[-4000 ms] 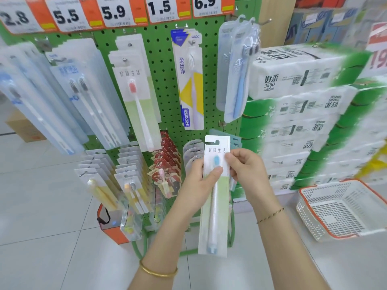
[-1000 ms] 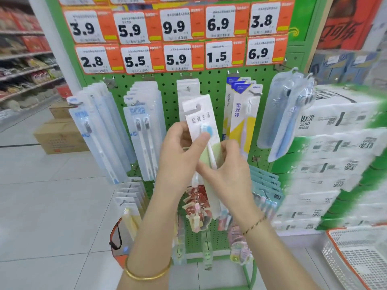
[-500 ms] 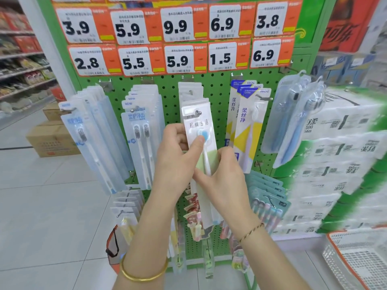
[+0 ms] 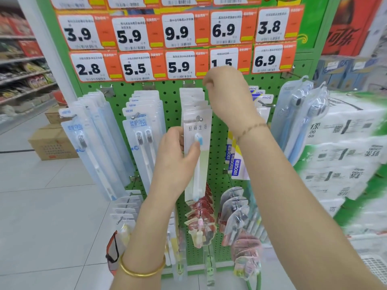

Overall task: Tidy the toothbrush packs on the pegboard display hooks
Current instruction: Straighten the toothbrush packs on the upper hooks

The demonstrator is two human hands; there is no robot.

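Toothbrush pack (image 4: 196, 155) now hung on its hook (image 4: 200, 119), that job nearly done: left hand (image 4: 176, 155) pinched it; right hand (image 4: 227, 92) had let go, fingers curled on nothing.

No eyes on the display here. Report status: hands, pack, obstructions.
Left hand pinches front toothbrush pack, on its hook. Right hand raised beside the stack top, fingers curled, grip hidden. Nothing blocking the hook.

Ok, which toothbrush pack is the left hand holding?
The white-and-pale-green card pack with the blue-headed brush, frontmost on the middle hook; the left hand pinches it.
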